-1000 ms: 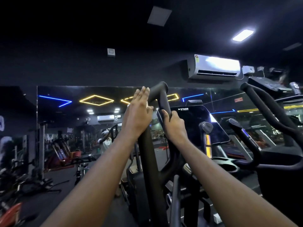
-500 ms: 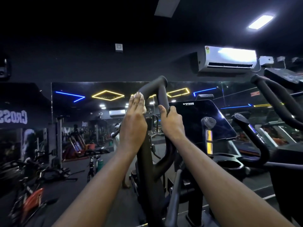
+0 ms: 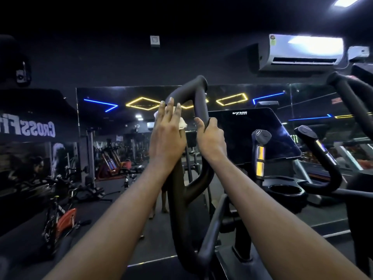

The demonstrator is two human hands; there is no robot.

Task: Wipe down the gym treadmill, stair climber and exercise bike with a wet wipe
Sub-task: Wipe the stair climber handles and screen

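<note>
White split air conditioner (image 3: pixel 302 53) was mounted high on the dark wall at right, with a small white box (image 3: pixel 360 52) just beside it. Ceiling panel light (image 3: pixel 345 1) was lit at top right. Wall mirror (image 3: pixel 121 126) reflected a blue strip light (image 3: pixel 101 102) and a yellow diamond outline (image 3: pixel 134 101). Square switch plate (image 3: pixel 154 41) sat above the mirror. Reversed white lettering (image 3: pixel 30 126) was at left.

Dark floor (image 3: pixel 335 242) (dim, mirror-edged) beneath the black machine base (image 3: pixel 240 261).

A crumpled white wet wipe (image 3: pixel 182 123) sits flat against the upright black looped handlebar (image 3: pixel 187 87), just below its top bend.
</note>
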